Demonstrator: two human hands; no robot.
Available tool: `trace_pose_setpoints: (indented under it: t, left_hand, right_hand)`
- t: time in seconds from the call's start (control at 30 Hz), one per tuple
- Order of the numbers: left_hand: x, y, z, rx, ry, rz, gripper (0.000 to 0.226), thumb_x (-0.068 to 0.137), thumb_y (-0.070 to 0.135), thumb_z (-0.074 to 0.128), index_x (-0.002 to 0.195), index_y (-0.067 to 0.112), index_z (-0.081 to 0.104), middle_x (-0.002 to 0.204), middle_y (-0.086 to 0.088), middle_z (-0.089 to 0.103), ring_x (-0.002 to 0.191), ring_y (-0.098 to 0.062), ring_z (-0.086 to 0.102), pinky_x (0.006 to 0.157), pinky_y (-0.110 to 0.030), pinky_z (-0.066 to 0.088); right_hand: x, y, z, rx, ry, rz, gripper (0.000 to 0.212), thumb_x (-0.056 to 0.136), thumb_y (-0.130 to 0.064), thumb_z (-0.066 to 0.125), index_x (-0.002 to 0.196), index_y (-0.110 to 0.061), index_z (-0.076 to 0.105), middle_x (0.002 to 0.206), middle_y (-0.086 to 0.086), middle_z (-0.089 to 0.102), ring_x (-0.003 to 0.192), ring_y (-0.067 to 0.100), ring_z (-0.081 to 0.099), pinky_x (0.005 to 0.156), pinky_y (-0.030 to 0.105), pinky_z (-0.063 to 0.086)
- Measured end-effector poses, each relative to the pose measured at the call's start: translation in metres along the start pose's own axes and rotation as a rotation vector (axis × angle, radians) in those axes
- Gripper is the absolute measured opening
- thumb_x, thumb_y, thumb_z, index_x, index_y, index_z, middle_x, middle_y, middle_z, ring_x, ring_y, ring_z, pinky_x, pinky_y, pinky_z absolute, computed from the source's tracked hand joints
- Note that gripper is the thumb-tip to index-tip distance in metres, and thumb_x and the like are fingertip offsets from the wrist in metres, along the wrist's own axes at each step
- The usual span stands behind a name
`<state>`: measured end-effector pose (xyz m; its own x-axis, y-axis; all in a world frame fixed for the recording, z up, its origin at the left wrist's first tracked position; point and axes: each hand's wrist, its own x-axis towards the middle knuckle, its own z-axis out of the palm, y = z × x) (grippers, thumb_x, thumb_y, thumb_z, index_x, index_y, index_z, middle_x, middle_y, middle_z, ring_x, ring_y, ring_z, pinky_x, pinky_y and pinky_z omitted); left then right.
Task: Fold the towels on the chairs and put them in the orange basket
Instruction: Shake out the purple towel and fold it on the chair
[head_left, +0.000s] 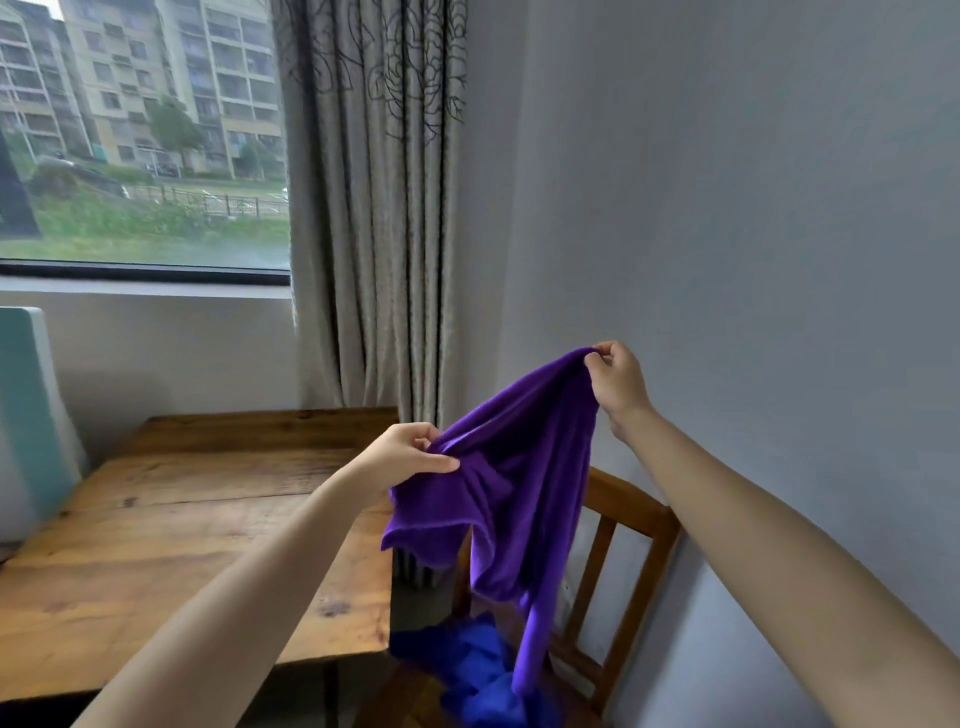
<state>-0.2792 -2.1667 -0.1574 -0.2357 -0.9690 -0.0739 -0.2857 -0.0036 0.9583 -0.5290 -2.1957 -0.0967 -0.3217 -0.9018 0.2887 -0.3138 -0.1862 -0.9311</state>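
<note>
A purple towel (519, 467) hangs in the air above a wooden chair (623, 561), bunched and drooping. My left hand (410, 452) pinches its left edge over the table's right side. My right hand (618, 384) pinches another edge higher up, near the wall. The towel's lowest tail reaches down to a crumpled blue towel (478, 670) lying on the chair seat. No orange basket is in view.
A wooden table (182, 530) stands to the left of the chair. A teal and white object (26, 415) sits at the table's left end. A patterned curtain (374, 208) and a window lie behind; a grey wall (753, 208) is close on the right.
</note>
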Motion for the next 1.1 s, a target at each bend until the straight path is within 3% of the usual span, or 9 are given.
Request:
trace_pose_setpoints:
  t: [0.17,0.3,0.43,0.6,0.73,0.83,0.9,1.0,1.1]
  left_hand:
    - [0.005,0.028,0.0,-0.144,0.005,0.07,0.011,0.08,0.004,0.069,0.074,0.012,0.064,0.07,-0.006,0.062,0.059,-0.013,0.06,0.06,-0.023,0.05]
    - [0.016,0.044,-0.005,0.291,0.195,0.229,0.022,0.077,-0.002,0.065,0.078,0.02,0.061,0.062,0.004,0.052,0.054,-0.007,0.046,0.056,-0.02,0.039]
    - [0.021,0.038,-0.006,0.606,0.257,0.24,0.018,0.074,0.005,0.06,0.087,0.018,0.058,0.073,0.003,0.056,0.072,-0.017,0.053,0.07,-0.029,0.044]
    - [0.026,0.021,-0.017,0.479,0.269,0.13,0.01,0.08,0.004,0.058,0.077,0.01,0.066,0.072,-0.006,0.061,0.07,-0.021,0.056,0.064,-0.026,0.044]
    - [0.027,0.037,-0.02,0.351,0.261,0.243,0.019,0.082,-0.001,0.061,0.071,0.014,0.065,0.062,0.002,0.06,0.061,-0.014,0.055,0.058,-0.023,0.045]
    - [0.027,0.055,-0.011,0.164,0.321,0.32,0.01,0.082,0.001,0.065,0.079,0.011,0.067,0.066,0.0,0.062,0.059,-0.008,0.055,0.056,-0.017,0.045]
    - [0.027,0.065,-0.003,0.104,0.307,0.346,0.007,0.083,0.002,0.065,0.081,0.008,0.068,0.068,-0.004,0.063,0.058,-0.006,0.057,0.056,-0.015,0.048]
    - [0.031,0.07,0.011,0.264,0.217,0.363,0.007,0.082,0.006,0.067,0.087,0.005,0.072,0.08,-0.012,0.069,0.071,-0.015,0.063,0.07,-0.026,0.052]
    - [0.033,0.067,0.022,0.348,0.176,0.356,0.006,0.08,0.01,0.068,0.085,0.007,0.072,0.079,-0.01,0.069,0.074,-0.018,0.062,0.073,-0.033,0.052]
  right_hand:
    - [0.003,0.017,-0.012,-0.039,0.044,0.103,0.005,0.095,-0.011,0.04,0.097,-0.009,0.044,0.082,-0.001,0.047,0.069,0.008,0.042,0.057,0.021,0.035]
    - [0.001,0.034,-0.017,-0.053,0.072,0.165,0.006,0.095,-0.012,0.04,0.098,-0.008,0.043,0.078,-0.003,0.044,0.069,0.01,0.041,0.056,0.022,0.033]
    - [-0.001,0.04,-0.02,-0.025,0.093,0.172,0.006,0.095,-0.012,0.04,0.097,-0.008,0.044,0.078,-0.002,0.044,0.066,0.009,0.039,0.056,0.022,0.033]
    - [-0.001,0.045,-0.028,-0.022,0.134,0.177,0.007,0.094,-0.011,0.041,0.099,-0.008,0.045,0.078,-0.003,0.046,0.068,0.008,0.042,0.057,0.021,0.036]
    - [-0.006,0.06,-0.033,-0.167,0.125,0.255,0.007,0.094,-0.012,0.043,0.097,-0.007,0.046,0.08,0.002,0.049,0.066,0.012,0.042,0.055,0.026,0.035]
    - [-0.017,0.069,-0.023,-0.344,0.04,0.287,0.005,0.092,-0.012,0.047,0.093,-0.008,0.049,0.091,0.01,0.054,0.079,0.023,0.05,0.067,0.03,0.038]
    - [-0.026,0.069,-0.01,-0.32,-0.068,0.242,0.009,0.092,-0.016,0.052,0.099,-0.011,0.051,0.099,0.01,0.057,0.093,0.026,0.055,0.079,0.033,0.042]
    - [-0.045,0.049,0.011,-0.123,-0.332,0.128,0.029,0.093,-0.022,0.054,0.12,-0.013,0.048,0.107,0.002,0.055,0.102,0.017,0.054,0.083,0.024,0.042]
    - [-0.053,0.03,0.029,-0.02,-0.563,0.077,0.031,0.09,-0.023,0.059,0.12,-0.017,0.052,0.113,-0.001,0.06,0.108,0.013,0.057,0.085,0.02,0.047]
